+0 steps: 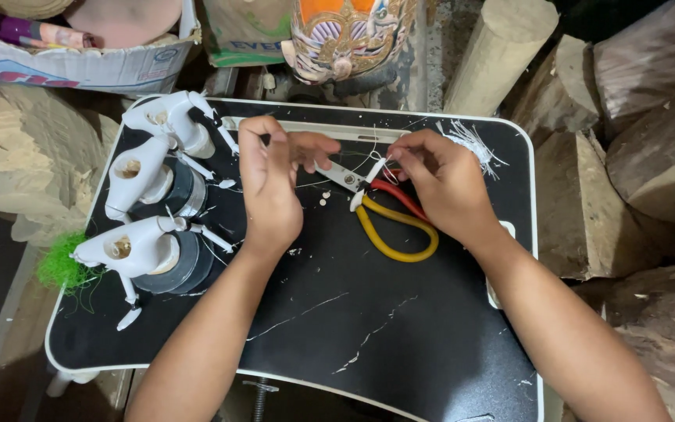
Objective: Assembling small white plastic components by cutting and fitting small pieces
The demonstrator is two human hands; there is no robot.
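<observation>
The black tray table (369, 328), marbled with thin white veins and edged in white, is seen nearest the lens, and both forearms are stretched across it from the lower edge. Beyond the far side of the right hand (439, 184), pale cut logs (587, 203) are stacked, and a cylindrical post of light wood (498, 51) is stood behind its fingertips. Beyond the left hand (271, 184), a cardboard box (80, 66) and a painted carved mask (345, 35) are set past the table's rim. To the outer side of the left hand, three white carved figures (146, 187) are propped on dark tape rolls (185, 262), and a tuft of green fibre (60, 266) is seen past them at the table's edge. Just under the right palm, pliers (388, 219) with one yellow and one red handle are laid on the table, the jaws pointing toward the gap between the hands. A bunch of white fibre offcuts (470, 144) is scattered beside the right knuckles. The left hand is curled into a loose fist with thumb and forefinger pinched together on something too small to be told. The right fingers are closed around a small white piece (374, 170), held just above the plier jaws, between the two hands.
</observation>
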